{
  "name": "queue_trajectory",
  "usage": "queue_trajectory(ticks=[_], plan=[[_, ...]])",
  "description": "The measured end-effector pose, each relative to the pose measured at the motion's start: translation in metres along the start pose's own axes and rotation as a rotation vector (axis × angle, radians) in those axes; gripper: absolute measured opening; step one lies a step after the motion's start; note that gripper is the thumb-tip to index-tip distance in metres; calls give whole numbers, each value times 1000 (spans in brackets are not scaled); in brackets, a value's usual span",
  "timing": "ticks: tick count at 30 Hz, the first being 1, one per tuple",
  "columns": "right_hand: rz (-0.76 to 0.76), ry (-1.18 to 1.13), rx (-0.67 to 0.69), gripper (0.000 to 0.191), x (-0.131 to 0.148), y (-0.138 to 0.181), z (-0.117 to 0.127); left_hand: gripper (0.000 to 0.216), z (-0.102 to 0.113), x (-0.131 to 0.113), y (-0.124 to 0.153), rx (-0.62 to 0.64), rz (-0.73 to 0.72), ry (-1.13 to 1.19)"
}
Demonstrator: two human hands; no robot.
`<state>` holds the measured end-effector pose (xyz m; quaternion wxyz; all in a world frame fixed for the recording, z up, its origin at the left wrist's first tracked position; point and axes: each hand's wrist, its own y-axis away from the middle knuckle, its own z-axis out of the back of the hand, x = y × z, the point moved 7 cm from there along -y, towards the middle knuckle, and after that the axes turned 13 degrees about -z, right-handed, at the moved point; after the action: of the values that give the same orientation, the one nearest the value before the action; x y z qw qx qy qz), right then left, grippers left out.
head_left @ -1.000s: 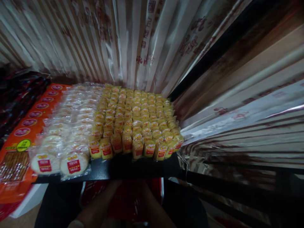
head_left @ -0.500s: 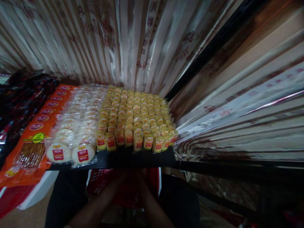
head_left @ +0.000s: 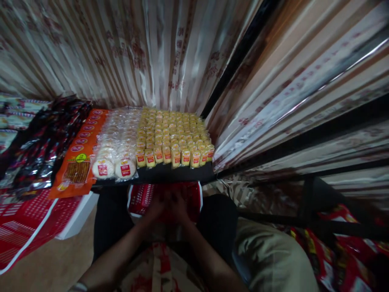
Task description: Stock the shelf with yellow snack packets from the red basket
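My left hand [head_left: 156, 211] and my right hand [head_left: 179, 210] meet low in the middle of the view, over a red basket [head_left: 142, 197] just below a dark shelf edge [head_left: 170, 175]. Both hands are dim and blurred, with fingers curled together; what they hold is hidden. On the shelf above them stand rows of small yellow packets [head_left: 173, 136] and, to their left, round white cakes in clear wrap [head_left: 114, 156].
Orange snack packs [head_left: 79, 160] and dark foil bags [head_left: 39, 148] lie further left. A red and white box [head_left: 33, 221] sits at the lower left. Shiny patterned curtains [head_left: 127, 48] close the back and right. Red packets [head_left: 340, 243] fill the lower right.
The view has tilted down and pulled back, so the shelf sits higher and smaller. My hands have come into sight, joined over the red basket.
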<state>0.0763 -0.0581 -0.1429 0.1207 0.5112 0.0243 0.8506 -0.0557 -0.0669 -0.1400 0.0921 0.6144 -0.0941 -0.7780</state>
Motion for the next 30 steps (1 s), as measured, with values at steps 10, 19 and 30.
queue_trajectory(ticks=[10,19,30], plan=[[45,-100,3,49,44,21,24,31,16,-24,17,-84,-146,160],[231,-116,-43,44,115,11,44,19,42,-98,13,-160,-360,2],[414,40,-98,42,147,-42,42,22,73,-149,-29,-398,-361,-314]])
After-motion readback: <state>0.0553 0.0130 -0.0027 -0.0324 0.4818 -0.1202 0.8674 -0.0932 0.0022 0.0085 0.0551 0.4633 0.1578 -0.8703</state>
